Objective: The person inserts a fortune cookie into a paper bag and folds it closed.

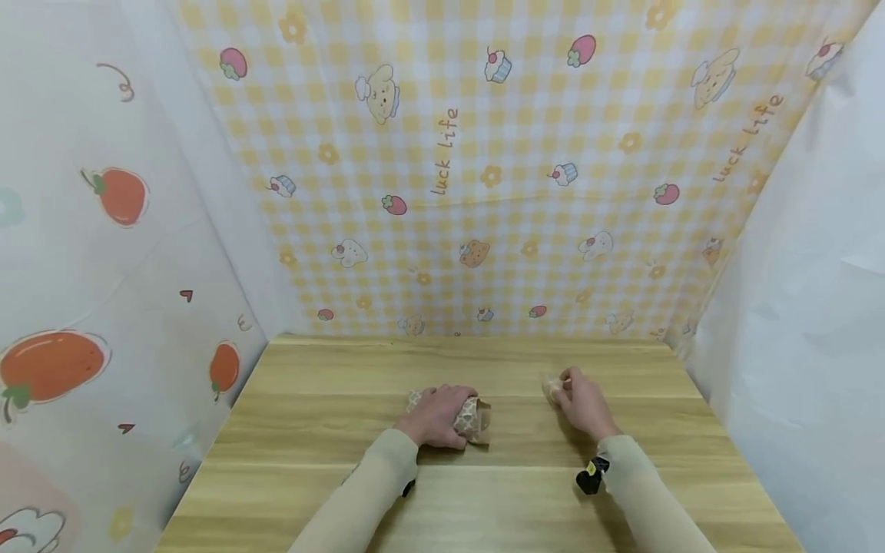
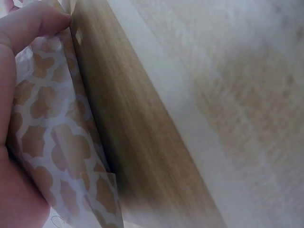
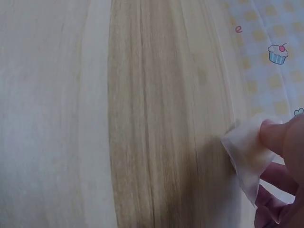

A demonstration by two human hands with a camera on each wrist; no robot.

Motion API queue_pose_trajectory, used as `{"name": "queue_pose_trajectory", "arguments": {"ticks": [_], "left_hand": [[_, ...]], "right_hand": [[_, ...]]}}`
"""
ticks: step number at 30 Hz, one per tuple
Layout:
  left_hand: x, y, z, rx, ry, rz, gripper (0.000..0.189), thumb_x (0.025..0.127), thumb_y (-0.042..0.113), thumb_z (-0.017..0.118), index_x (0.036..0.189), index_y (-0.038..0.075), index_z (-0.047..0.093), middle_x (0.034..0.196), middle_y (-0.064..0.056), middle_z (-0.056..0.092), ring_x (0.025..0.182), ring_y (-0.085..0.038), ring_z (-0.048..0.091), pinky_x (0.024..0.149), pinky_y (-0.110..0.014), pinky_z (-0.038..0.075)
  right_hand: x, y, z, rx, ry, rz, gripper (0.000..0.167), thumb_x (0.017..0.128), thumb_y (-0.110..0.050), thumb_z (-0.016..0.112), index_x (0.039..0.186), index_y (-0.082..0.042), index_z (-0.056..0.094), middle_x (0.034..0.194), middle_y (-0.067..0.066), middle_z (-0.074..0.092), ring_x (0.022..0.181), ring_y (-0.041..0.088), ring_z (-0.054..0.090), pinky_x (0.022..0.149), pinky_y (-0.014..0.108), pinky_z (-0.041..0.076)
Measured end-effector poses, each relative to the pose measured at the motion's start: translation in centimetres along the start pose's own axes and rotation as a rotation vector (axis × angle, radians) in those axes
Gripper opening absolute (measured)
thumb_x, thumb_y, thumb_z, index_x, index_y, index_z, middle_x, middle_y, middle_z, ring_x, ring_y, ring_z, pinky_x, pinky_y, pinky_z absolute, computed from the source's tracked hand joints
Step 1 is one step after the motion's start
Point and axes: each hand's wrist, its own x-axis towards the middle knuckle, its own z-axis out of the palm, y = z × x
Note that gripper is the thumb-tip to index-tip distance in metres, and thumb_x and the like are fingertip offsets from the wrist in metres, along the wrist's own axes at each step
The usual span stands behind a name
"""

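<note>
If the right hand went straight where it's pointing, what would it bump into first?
The right hand would probably meet the yellow checked backdrop across the tabletop, though depth is unclear.

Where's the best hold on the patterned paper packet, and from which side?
Probably across its middle, from above: the patterned packet lies left to right on the tabletop, narrow enough that the left hand spans it, leaving its brown right end uncovered.
</note>
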Motion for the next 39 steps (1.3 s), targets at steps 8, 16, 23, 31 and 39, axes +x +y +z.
{"name": "queue_pose_trajectory", "arguments": {"ticks": [8,16,23,31,39], "left_hand": [[0.0,0.1,0.1,0.010,-0.007,-0.006,0.090,0.075,0.038,0.087,0.153,0.020,0.047,0.148,0.002,0.058,0.124,-0.020,0.056,0.112,-0.054,0.041],[0.0,-0.1,0.1,-0.005,-0.005,-0.006,0.092,0.074,0.037,0.088,0.154,0.018,0.046,0.146,0.000,0.060,0.124,-0.021,0.057,0.112,-0.056,0.041],[0.3,-0.1,0.0,-0.007,-0.005,-0.013,0.093,0.074,0.038,0.089,0.154,0.019,0.045,0.147,0.001,0.059,0.125,-0.022,0.056,0.112,-0.056,0.040],[0.5,-0.2,0.0,0.002,-0.019,-0.025,0.095,0.074,0.039,0.089,0.156,0.020,0.043,0.147,0.000,0.058,0.125,-0.022,0.056,0.113,-0.056,0.040],[0.6,-0.1,-0.3,-0.004,-0.023,-0.019,0.093,0.076,0.037,0.087,0.156,0.016,0.043,0.152,-0.002,0.055,0.130,-0.024,0.054,0.114,-0.057,0.039]], "right_hand": [[-0.4,-0.5,0.0,0.068,0.006,0.028,0.031,0.103,-0.022,0.068,0.121,-0.001,0.053,0.121,0.030,0.068,0.109,0.043,0.069,0.092,0.057,0.057],[-0.1,-2.0,0.6,0.162,-0.032,-0.031,0.032,0.098,-0.018,0.075,0.118,-0.004,0.055,0.114,0.023,0.065,0.097,0.033,0.069,0.075,0.039,0.060],[-0.1,-3.4,1.2,0.151,-0.032,-0.135,0.030,0.093,-0.015,0.080,0.115,-0.006,0.062,0.110,0.014,0.070,0.091,0.024,0.066,0.080,0.039,0.058],[-0.2,-4.8,2.1,0.216,-0.142,-0.223,0.028,0.092,-0.017,0.081,0.114,-0.008,0.067,0.112,0.007,0.073,0.100,0.022,0.069,0.086,0.037,0.060],[0.0,-5.7,3.1,0.283,-0.258,-0.311,0.030,0.091,-0.012,0.081,0.118,-0.006,0.069,0.117,0.010,0.073,0.105,0.026,0.071,0.090,0.038,0.060]]}}
